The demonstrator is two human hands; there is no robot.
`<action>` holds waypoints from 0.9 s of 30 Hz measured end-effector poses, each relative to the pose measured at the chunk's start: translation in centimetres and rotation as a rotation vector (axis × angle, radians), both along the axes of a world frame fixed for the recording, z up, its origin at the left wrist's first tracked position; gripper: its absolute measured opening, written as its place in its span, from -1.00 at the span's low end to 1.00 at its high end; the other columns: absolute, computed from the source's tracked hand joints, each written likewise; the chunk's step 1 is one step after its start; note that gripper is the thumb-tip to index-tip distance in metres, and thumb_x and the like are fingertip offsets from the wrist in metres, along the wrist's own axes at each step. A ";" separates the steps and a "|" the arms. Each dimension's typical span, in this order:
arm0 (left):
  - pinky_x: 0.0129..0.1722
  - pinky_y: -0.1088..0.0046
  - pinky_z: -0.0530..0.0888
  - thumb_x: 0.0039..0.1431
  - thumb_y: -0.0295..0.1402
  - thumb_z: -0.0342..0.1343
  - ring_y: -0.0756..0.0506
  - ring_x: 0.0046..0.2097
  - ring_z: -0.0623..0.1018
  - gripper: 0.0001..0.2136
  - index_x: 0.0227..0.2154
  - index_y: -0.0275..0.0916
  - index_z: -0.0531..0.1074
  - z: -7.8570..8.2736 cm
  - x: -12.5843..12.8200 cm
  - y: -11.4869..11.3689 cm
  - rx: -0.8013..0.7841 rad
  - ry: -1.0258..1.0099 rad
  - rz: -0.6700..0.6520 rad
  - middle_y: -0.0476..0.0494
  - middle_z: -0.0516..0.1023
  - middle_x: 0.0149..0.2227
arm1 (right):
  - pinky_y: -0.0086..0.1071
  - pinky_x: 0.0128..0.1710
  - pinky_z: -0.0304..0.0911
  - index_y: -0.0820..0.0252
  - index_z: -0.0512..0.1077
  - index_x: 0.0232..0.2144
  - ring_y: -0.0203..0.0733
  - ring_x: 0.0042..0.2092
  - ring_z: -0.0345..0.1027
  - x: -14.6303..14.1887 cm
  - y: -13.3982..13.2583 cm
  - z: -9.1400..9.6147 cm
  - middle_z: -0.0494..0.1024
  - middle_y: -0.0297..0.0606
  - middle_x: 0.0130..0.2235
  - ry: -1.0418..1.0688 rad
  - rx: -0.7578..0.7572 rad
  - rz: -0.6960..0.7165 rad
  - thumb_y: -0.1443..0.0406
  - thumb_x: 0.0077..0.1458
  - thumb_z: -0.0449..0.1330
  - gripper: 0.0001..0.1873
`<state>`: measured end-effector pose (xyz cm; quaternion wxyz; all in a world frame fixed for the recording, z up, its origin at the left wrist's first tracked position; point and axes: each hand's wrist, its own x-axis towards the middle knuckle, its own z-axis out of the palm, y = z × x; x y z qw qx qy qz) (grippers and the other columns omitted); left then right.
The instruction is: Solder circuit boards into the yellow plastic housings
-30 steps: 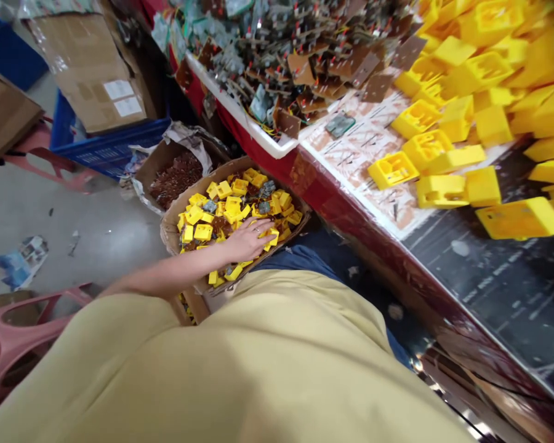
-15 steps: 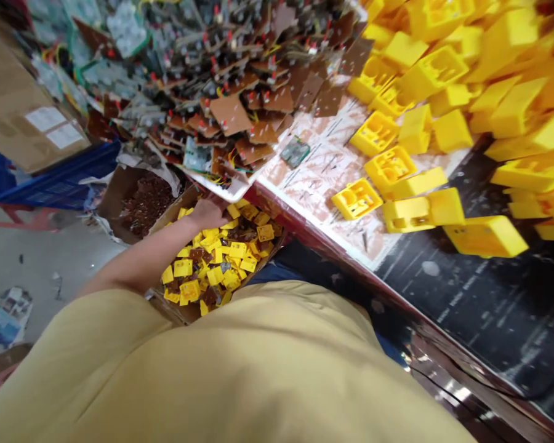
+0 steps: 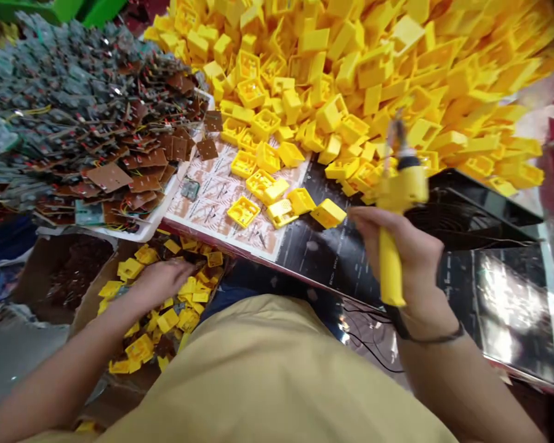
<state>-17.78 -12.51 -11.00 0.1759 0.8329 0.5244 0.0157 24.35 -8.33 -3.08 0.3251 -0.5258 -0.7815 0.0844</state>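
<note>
My left hand (image 3: pixel 166 280) reaches into a carton (image 3: pixel 85 307) of small yellow plastic casings (image 3: pixel 168 320) mixed with brown bits, below the table edge. Its fingertips are down among the pieces, and whether they grip one is hidden. Raised over the table, my right hand (image 3: pixel 409 246) is closed round a yellow soldering gun (image 3: pixel 390 264) with a dark collar and a metal tip pointing away from me. Motion blurs the tool. Just left of it lies a loose yellow casing (image 3: pixel 329 213).
A large heap of yellow casings (image 3: pixel 314 40) covers the table's far side. At left, a white tray (image 3: pixel 166 206) is piled with wired circuit boards (image 3: pixel 106 175). A small board (image 3: pixel 190 189) lies on printed sheet. A dark open box (image 3: pixel 484 197) stands at right.
My view has swung right, bringing my right hand with the soldering gun into sight. My left hand is still in the carton, its fingers now lower among the casings.
</note>
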 end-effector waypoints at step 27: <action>0.24 -0.15 0.19 0.34 -0.25 0.01 -0.29 -0.01 0.51 -0.63 0.10 -0.30 0.45 9.0 20.1 6.4 0.454 0.156 -0.433 -0.25 0.62 -0.16 | -0.28 -0.14 0.43 0.11 0.25 0.09 -0.11 -0.11 0.47 1.9 -3.6 -2.1 0.53 -0.17 -0.12 -0.069 0.116 0.179 0.28 0.28 0.16 -0.64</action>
